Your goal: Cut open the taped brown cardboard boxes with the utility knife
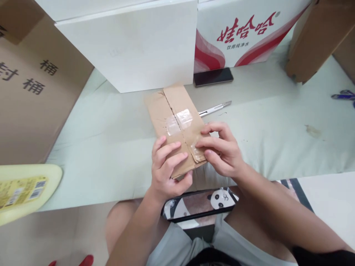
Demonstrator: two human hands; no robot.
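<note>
A small flat cardboard box (159, 107) lies on the pale green sheet, tilted in front of me. Clear tape (185, 117) crosses its middle seam, and another wrinkled piece sits near its lower right corner. My left hand (169, 171) wraps the lower left part, fingers on top and thumb at the near edge. At the lower right, my right hand (222, 149) has its fingertips closed on the taped corner flap. Behind the box's right side is a utility knife (216, 108) with a silver handle, partly hidden by the box.
A phone (213, 77) rests against white cartons (133, 48) at the back. Large cardboard boxes (36, 99) stand left and right (313, 40). A yellow bottle (27, 188) is at left, blue-handled scissors (344, 95) at far right. A panda-printed item (199, 203) lies by my lap.
</note>
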